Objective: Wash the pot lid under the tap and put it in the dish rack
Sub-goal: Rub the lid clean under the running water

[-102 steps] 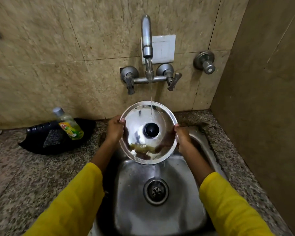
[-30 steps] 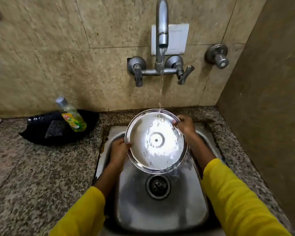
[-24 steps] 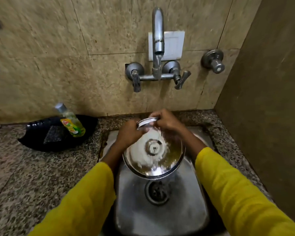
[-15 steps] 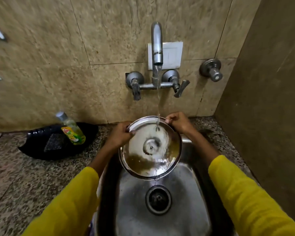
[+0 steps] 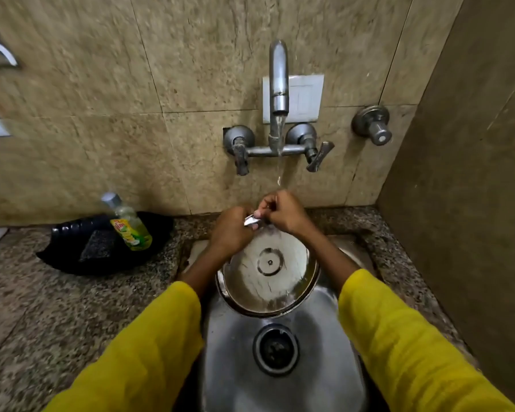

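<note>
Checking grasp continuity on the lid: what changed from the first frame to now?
The pot lid was flipped: the black knob faced the camera 3.4 s ago, now the underside does. Both hands slid from opposite side edges to the far rim, the left hand and right hand close together, never letting go. Unchanged: tap running, soap bottle in the black tray.

Our two arms in yellow sleeves reach forward and converge. Our left hand [image 5: 231, 231] and right hand [image 5: 283, 214] meet close together, knuckles up, fingers [image 5: 257, 214] curled and pinched on the pot lid's far rim, wrists bent downward, forearms bare.
</note>
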